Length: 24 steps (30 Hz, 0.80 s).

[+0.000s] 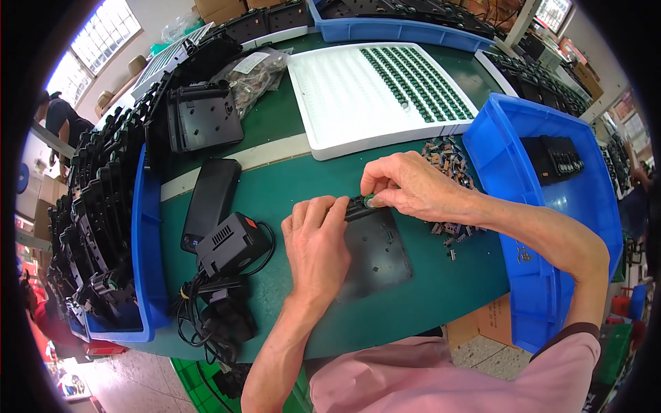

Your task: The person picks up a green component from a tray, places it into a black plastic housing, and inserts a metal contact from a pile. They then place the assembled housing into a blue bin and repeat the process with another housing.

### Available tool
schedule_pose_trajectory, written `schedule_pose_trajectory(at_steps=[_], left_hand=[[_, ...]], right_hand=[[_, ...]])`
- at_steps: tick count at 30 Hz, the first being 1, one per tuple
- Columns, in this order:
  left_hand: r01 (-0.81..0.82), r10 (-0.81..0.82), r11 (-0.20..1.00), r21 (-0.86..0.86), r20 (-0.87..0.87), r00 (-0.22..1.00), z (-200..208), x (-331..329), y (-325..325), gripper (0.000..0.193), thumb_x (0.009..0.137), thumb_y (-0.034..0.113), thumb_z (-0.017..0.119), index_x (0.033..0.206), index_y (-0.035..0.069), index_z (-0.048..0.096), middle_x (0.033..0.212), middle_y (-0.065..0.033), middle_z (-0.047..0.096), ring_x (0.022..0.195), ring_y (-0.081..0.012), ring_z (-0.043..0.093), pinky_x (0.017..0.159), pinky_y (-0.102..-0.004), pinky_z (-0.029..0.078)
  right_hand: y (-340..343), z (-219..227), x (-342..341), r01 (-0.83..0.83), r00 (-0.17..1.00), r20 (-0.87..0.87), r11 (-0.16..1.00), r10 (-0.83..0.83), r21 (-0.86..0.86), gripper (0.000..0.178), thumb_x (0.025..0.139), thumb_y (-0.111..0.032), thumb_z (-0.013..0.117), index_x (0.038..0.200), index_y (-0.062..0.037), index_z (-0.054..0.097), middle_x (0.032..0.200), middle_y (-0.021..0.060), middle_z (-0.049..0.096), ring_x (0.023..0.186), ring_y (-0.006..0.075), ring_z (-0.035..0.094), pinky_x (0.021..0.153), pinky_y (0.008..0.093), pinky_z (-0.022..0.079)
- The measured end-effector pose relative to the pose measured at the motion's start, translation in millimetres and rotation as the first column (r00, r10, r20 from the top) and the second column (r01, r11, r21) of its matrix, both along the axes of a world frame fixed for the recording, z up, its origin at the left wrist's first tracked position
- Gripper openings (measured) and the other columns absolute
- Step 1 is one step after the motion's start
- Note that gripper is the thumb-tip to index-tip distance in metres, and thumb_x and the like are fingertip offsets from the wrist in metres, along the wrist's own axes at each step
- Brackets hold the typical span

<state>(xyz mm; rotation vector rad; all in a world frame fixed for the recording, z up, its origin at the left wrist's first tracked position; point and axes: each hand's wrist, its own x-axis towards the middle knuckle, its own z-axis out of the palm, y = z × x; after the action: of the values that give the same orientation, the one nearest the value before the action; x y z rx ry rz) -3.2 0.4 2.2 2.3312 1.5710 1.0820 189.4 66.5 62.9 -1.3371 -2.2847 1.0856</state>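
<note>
On the green tabletop in front of me lies a flat black plastic panel [377,256], with a thicker ridge along its far edge. My left hand [315,241] lies over the panel's left side, fingers curled together and gripping it by that ridge. My right hand [416,187] pinches a small round green part [370,201] between thumb and forefinger, right at the ridge. The fingertips hide how the part sits against the panel. A heap of small metal-and-brown components [451,162] lies just beyond and under my right wrist.
Beyond stands a white foam tray [337,103] with rows of green parts. A blue bin [509,138] holding black pieces is at right; another blue bin [141,275] full of black panels is at left. A black corded device [234,244] and a plastic bag [255,76] lie nearby.
</note>
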Motion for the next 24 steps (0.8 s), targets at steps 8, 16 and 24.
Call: schedule_pose_trajectory(at_steps=[8,16,24], left_hand=[[0.019,-0.019,1.000,0.008,0.014,1.000,6.9,1.4,-0.9,0.033,0.079,-0.004,0.066,0.111,0.004,0.069,0.106,-0.0084,0.065,0.101,-0.0301,0.058,0.086,-0.0401,0.044],[0.010,-0.010,1.000,0.005,0.001,1.000,4.0,0.3,-3.4,0.033,0.079,-0.004,0.066,0.111,0.004,0.068,0.106,-0.0086,0.065,0.100,-0.0302,0.058,0.086,-0.0400,0.044],[0.002,-0.002,1.000,-0.003,-0.009,1.000,4.9,0.6,-1.1,0.034,0.078,-0.005,0.066,0.111,0.004,0.068,0.106,-0.0088,0.065,0.100,-0.0303,0.058,0.086,-0.0399,0.044]], right_hand=[[0.9,2.8,4.2,0.105,0.988,-0.092,0.974,-0.126,-0.201,0.020,0.083,-0.006,0.067,0.100,0.0049,0.070,0.081,0.0120,0.068,0.077,0.0177,0.064,0.069,0.0321,0.051],[-2.2,-0.5,3.1,0.051,0.999,-0.006,0.997,-0.051,-0.066,0.016,0.086,-0.005,0.067,0.100,0.0031,0.069,0.068,0.0069,0.065,0.065,0.0147,0.061,0.062,0.0337,0.047],[-0.7,10.6,3.9,-0.035,0.982,0.189,0.997,0.020,0.076,0.018,0.081,-0.007,0.070,0.095,0.0035,0.066,0.082,0.0236,0.069,0.087,0.0407,0.068,0.077,0.0470,0.052]])
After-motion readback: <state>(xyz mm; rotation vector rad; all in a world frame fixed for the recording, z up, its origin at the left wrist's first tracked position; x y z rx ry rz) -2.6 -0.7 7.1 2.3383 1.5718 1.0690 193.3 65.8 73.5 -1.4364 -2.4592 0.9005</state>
